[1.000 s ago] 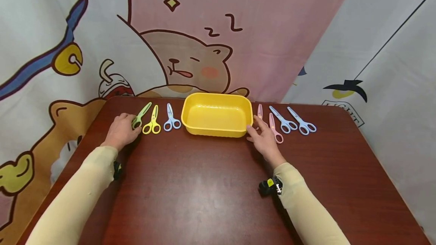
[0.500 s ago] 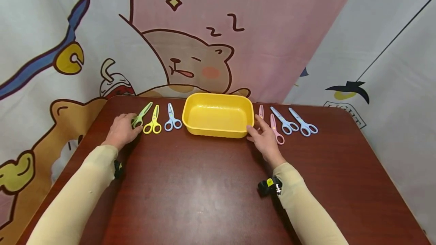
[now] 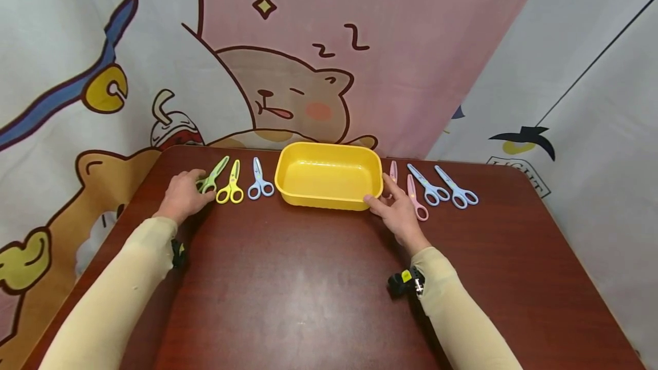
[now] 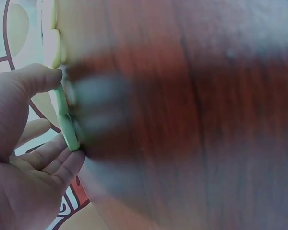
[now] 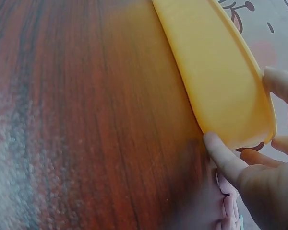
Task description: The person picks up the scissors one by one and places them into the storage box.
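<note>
At the table's back left, my left hand point(image 3: 182, 196) pinches the handles of the green scissors point(image 3: 218, 169), thumb on one side and fingers on the other. The left wrist view shows the green handles point(image 4: 70, 132) edge-on between thumb and fingertips. My right hand point(image 3: 401, 218) holds the front right corner of a yellow plastic tray point(image 3: 324, 203); in the right wrist view, its fingers touch the yellow wall point(image 5: 221, 76) at the rim and near the bottom edge. Beside that hand lie pink scissors point(image 3: 393, 169), partly hidden by it, and a second pink pair point(image 3: 412, 187).
Yellow scissors point(image 3: 234, 172) and blue scissors point(image 3: 257, 171) lie between my left hand and the tray. Farther right are a blue pair point(image 3: 421, 177) and another blue pair point(image 3: 448, 179). A printed curtain point(image 3: 411, 44) hangs behind the table's back edge.
My right thumb has shifted slightly left along the tray's front rim. The left hand stays at the green scissors, which have hardly moved.
</note>
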A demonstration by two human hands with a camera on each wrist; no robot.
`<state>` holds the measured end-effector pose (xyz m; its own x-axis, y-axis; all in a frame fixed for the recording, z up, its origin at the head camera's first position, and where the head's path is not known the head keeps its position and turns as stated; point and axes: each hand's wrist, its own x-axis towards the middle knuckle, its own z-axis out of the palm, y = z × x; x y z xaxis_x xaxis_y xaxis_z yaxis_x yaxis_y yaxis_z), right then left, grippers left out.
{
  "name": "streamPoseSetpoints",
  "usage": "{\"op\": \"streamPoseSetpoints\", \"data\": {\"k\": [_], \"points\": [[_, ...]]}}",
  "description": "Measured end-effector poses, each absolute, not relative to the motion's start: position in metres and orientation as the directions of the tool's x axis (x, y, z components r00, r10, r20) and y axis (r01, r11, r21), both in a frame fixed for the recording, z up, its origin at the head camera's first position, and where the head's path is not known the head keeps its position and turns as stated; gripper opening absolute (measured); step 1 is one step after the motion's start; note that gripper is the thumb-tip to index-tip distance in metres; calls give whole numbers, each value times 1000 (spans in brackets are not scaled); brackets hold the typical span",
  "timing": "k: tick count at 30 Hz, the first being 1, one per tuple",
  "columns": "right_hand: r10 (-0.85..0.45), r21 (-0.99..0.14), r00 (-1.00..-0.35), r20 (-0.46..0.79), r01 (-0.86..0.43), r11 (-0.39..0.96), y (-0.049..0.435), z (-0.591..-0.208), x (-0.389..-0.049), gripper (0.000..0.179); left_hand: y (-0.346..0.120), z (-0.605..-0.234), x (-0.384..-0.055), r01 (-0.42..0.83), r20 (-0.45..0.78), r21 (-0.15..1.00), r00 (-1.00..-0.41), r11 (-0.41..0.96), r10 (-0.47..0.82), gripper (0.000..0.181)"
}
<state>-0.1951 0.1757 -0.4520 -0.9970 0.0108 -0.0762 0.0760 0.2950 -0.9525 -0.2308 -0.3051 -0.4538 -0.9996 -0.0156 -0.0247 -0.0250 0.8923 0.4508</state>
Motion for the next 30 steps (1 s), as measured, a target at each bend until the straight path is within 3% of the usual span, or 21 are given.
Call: {"op": "streamPoseSetpoints", "data": {"k": [18,30], "points": [[25,-916,-997,-70,74,395,175,-449,-195,85,-310,-442,-227,-127,-66,588,-992,798,-109,72],[24,-922,-996,-81,84,378,174,-450,-197,85,-310,-441,-228,-145,-67,637,-989,757,-132,65]]}}
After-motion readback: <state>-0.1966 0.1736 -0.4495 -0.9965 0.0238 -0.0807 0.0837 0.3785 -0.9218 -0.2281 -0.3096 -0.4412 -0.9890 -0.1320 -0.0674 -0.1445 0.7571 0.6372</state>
